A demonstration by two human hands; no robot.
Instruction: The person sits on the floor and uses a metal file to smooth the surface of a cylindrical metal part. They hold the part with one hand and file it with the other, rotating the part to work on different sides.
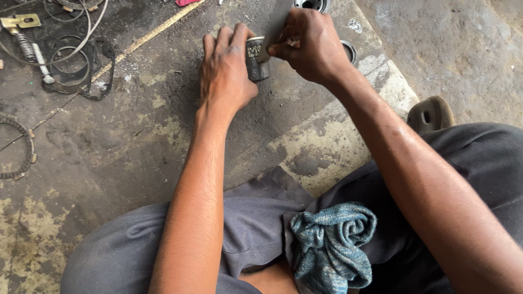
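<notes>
Left hand: the left hand [226,71] was laid on the floor side of a small dark metal cylinder [256,59], with the fingers wrapped together around its wall, so that it was clamped and steadied.
Right hand: the right hand [310,46] was closed with fingers pinched together on a flat grey metal blade [278,22], whose lower end was pressed against the cylinder's upper edge.
Cylinder: it was held upright on the stained concrete floor [136,147], between the two hands and just in front of the knees; pale markings were seen on its side.
Blade: it was tilted up and away from the cylinder; its top end was cut off by the picture's edge.
Nearby parts: a round metal ring [348,51] lay just beside the right wrist, and a larger round part [311,4] was seen at the top edge.
Left of floor: black gaskets [76,65], a bolt with a spring [30,49] and a toothed ring [22,147] were spread well apart from the hands.
Lap: a rolled blue rag [332,245] was rested on the grey trousers [256,218].
Doing it well: it was judged that the cylinder should be kept firmly braced, the blade held shallow against the edge, and the left fingertips kept clear of the blade's path.
</notes>
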